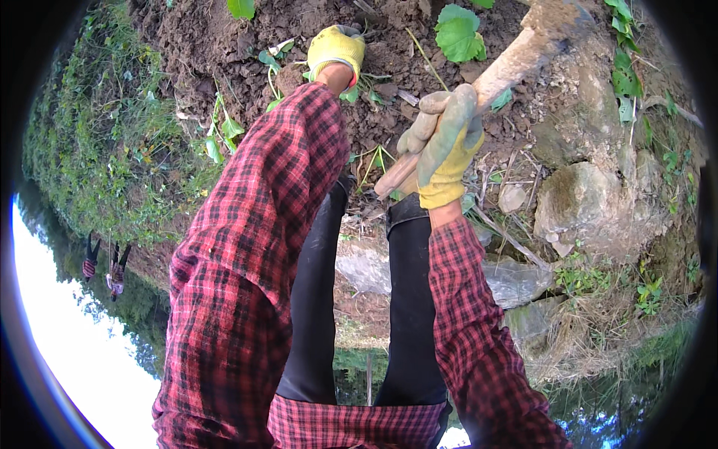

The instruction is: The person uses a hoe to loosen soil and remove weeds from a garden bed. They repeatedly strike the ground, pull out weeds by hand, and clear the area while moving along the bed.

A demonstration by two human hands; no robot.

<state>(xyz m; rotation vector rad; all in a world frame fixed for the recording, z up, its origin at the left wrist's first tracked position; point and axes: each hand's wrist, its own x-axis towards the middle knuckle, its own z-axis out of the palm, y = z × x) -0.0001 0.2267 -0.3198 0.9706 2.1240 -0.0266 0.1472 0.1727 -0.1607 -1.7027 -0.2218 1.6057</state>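
My left hand [337,53], in a yellow knit glove with a grey coating, reaches down to the loose brown soil [387,62] at the top of the view. Its fingers are mostly hidden behind the back of the glove, so I cannot tell whether it grips anything. Small green plants [231,128] lie around it. In the matching glove, my right hand [449,134] is closed around the wooden handle [505,70] of a digging tool. The tool's soil-covered head [561,19] is blurred at the top right, and its kind is unclear.
Large rocks [600,205] and dry sticks [510,238] lie to the right. A flat stone [364,269] is behind my legs in black trousers. Green vegetation [106,134] covers the slope at left. Two people [116,275] stand far off at the lower left.
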